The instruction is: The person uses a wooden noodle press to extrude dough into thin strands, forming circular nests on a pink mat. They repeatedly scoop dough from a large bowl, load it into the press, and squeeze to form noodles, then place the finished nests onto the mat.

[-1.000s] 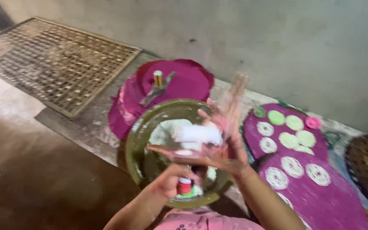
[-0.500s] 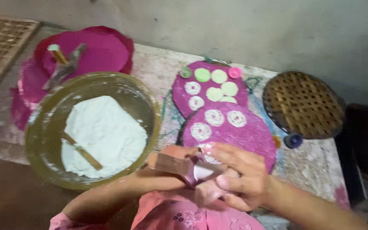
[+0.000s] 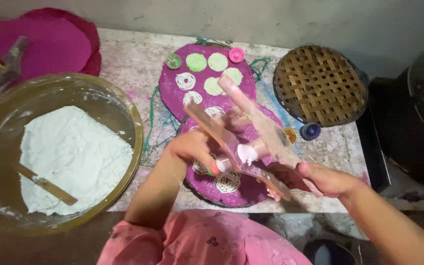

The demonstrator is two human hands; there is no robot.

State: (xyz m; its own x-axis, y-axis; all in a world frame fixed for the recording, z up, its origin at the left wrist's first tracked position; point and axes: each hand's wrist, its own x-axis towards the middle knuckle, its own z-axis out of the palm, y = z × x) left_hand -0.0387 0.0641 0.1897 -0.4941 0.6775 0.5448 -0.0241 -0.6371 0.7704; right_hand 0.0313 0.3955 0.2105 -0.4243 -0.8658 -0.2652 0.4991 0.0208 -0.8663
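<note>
My right hand grips the lower handles of a wooden noodle press whose two long arms stick up and away over the near purple mat. My left hand holds the press's small cylinder, where white dough shows at its mouth. Under the press lie coiled white noodle nests on the near mat. A second purple mat further back carries more white and green nests.
A large brass-coloured bowl of white dough with a wooden stick stands at the left. Stacked magenta mats lie behind it. A round woven tray sits at the right, with a blue cap near it.
The view has shifted slightly right. The press, held low half a second ago, now has its arms raised over the near mat, both hands still on it.
</note>
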